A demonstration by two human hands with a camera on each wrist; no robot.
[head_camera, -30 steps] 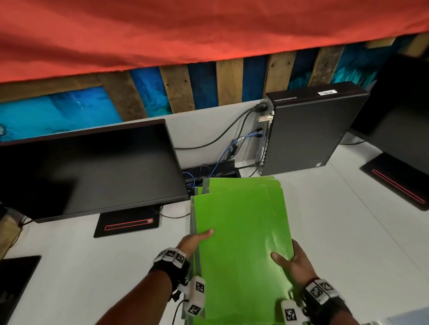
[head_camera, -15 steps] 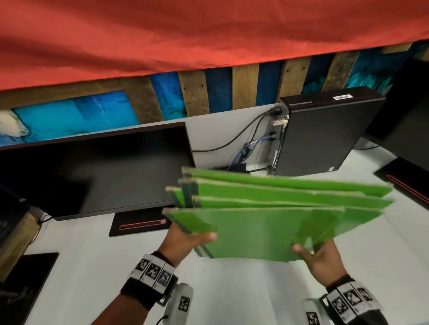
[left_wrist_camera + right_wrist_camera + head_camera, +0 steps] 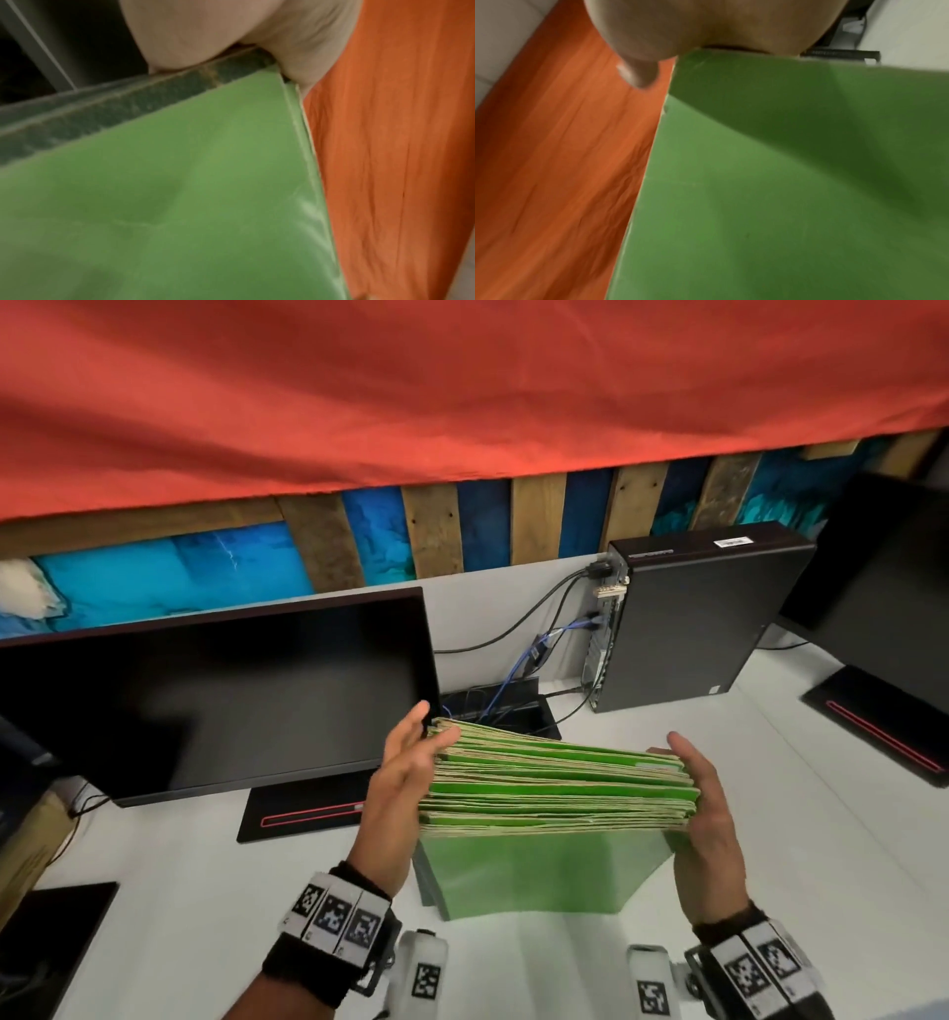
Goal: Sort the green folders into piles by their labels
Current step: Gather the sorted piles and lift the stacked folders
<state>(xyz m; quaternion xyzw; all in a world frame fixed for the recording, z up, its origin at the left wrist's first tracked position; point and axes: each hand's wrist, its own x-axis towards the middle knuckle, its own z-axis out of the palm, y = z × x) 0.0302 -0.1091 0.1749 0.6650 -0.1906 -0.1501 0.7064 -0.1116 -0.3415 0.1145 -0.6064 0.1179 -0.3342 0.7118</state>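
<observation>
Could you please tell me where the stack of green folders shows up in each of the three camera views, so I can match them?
Head: the stack of green folders stands on edge at lower centre, between the left hand and right hand.
Left wrist: its green face fills the lower left, under the palm.
Right wrist: it fills the lower right.
Shared landmark: the red-orange cloth.

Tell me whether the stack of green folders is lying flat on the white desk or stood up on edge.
On edge: the stack of green folders stands upright, edges upward, between the left hand and right hand.
</observation>
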